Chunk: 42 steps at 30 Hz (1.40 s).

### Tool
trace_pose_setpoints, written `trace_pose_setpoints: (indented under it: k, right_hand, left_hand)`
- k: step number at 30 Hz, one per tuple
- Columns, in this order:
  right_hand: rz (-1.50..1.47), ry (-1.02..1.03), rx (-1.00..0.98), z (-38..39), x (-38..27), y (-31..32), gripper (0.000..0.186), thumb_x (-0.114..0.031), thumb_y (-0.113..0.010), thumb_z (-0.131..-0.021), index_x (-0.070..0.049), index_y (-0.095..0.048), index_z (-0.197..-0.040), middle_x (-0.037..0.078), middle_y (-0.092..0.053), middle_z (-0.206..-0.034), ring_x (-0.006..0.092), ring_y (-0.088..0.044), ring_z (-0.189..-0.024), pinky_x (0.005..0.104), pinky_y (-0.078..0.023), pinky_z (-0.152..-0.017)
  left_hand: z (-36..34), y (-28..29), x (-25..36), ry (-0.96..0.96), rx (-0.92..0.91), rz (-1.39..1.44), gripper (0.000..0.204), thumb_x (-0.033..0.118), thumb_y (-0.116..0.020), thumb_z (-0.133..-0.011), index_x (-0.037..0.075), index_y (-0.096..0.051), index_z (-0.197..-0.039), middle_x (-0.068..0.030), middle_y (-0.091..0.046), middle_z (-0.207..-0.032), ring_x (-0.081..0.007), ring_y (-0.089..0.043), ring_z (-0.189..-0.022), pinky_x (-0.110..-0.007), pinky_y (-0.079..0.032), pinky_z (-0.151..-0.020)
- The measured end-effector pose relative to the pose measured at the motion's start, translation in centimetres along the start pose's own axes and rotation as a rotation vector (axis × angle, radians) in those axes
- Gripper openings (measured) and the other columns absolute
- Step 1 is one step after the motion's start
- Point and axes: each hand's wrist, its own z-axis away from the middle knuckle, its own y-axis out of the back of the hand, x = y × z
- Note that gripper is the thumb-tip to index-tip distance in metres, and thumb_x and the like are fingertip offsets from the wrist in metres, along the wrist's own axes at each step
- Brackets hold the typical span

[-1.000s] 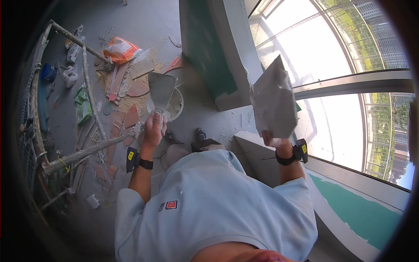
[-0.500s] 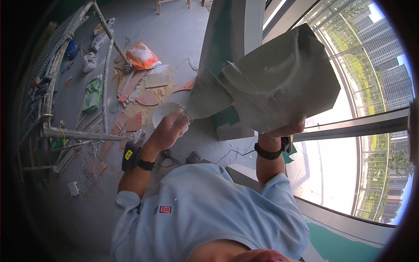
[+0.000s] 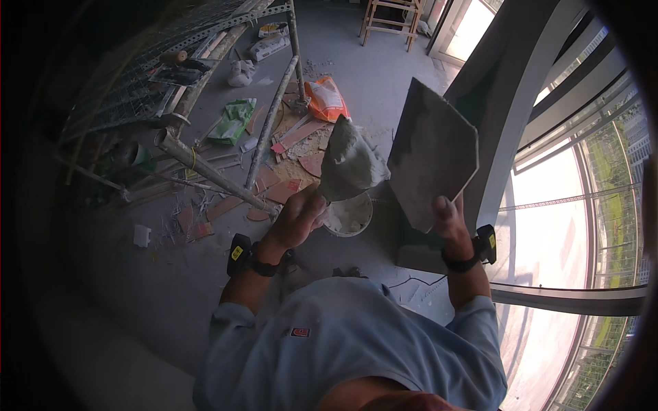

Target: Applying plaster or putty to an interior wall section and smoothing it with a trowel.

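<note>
My left hand (image 3: pixel 301 216) is closed round the handle of a putty knife (image 3: pixel 337 189), which is mostly covered by a thick lump of pale grey-green plaster (image 3: pixel 353 159). Directly beneath the knife stands a round bucket (image 3: pixel 369 222) with whitish plaster inside. In my right hand (image 3: pixel 449 220) is a flat grey board (image 3: pixel 439 154) with clipped corners, tilted up on edge and gripped at its lower end. The thumb lies on its near face; the other fingers are mostly hidden. Board and plaster lump come close together, and I cannot tell whether they touch.
Metal scaffolding (image 3: pixel 212 177) rises at the left. Broken board pieces (image 3: pixel 226 205), an orange-and-white bag (image 3: pixel 327 98) and a green bag (image 3: pixel 233 121) lie on the floor. A wooden stool (image 3: pixel 391 20) is at the back. A wall panel (image 3: pixel 504 89) and windows (image 3: pixel 548 233) flank my right.
The putty knife has come away from the board's edge and now carries the plaster lump. The board has tipped more upright and moved lower. My view has turned, shifting the scaffolding rightward.
</note>
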Motion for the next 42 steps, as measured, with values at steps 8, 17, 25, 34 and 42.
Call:
trace_pose_setpoints:
  k: [8,17,25,34,42]
  right_hand:
    - [-0.004,0.032,-0.117,-11.3,-2.7,-14.0,0.104,-0.063,-0.065,-0.059,0.004,-0.03,-0.132,0.013,-0.05,-0.112,0.0252,-0.049,-0.104,0.0317,-0.041,-0.086]
    - [1.029,0.572,-0.291,-32.7,-13.4,-31.6,0.103,-0.06,-0.069,-0.055,0.002,-0.036,-0.13,0.02,-0.05,-0.109,0.0337,-0.051,-0.1,0.0432,-0.043,-0.084]
    - [1.251,0.285,-0.575,-41.5,-3.9,-48.8,0.097,-0.065,-0.064,-0.059,0.002,-0.042,-0.124,0.027,-0.048,-0.117,0.0384,-0.042,-0.115,0.0502,-0.036,-0.091]
    - [1.289,0.035,-0.407,-45.2,-4.6,-34.9,0.049,-0.033,-0.057,-0.075,0.003,-0.054,-0.108,0.023,-0.062,-0.093,0.0324,-0.061,-0.092,0.0444,-0.047,-0.078]
    - [0.51,-0.061,0.277,-33.6,-10.1,-17.7,0.033,-0.034,-0.055,-0.084,-0.002,-0.057,-0.076,0.007,-0.056,-0.056,0.016,-0.061,-0.055,0.0267,-0.046,-0.047]
  left_hand:
    - [3.7,9.8,5.2,-0.052,-0.002,0.28,0.029,0.035,-0.042,-0.094,0.006,-0.044,-0.097,0.0051,-0.032,-0.064,-0.0035,-0.028,-0.051,-0.019,-0.027,-0.045]
    - [20.3,22.4,12.0,-0.38,0.814,-0.104,0.037,0.04,-0.04,-0.093,0.003,-0.045,-0.093,0.0038,-0.035,-0.059,-0.0036,-0.031,-0.047,-0.019,-0.027,-0.043]
    - [26.2,22.3,8.3,-0.234,1.181,-0.004,0.04,0.046,-0.041,-0.091,0.007,-0.042,-0.081,0.0023,-0.036,-0.056,-0.005,-0.032,-0.042,-0.019,-0.026,-0.037]
    - [25.1,22.8,9.3,-0.225,1.026,-0.059,0.048,0.052,-0.043,-0.087,0.005,-0.045,-0.087,0.0015,-0.037,-0.057,-0.0058,-0.034,-0.044,-0.02,-0.027,-0.039]
    - [15.2,18.2,8.7,-0.189,0.452,-0.168,0.049,0.047,-0.043,-0.089,-0.001,-0.046,-0.104,0.0016,-0.039,-0.058,-0.0057,-0.035,-0.049,-0.021,-0.029,-0.044]
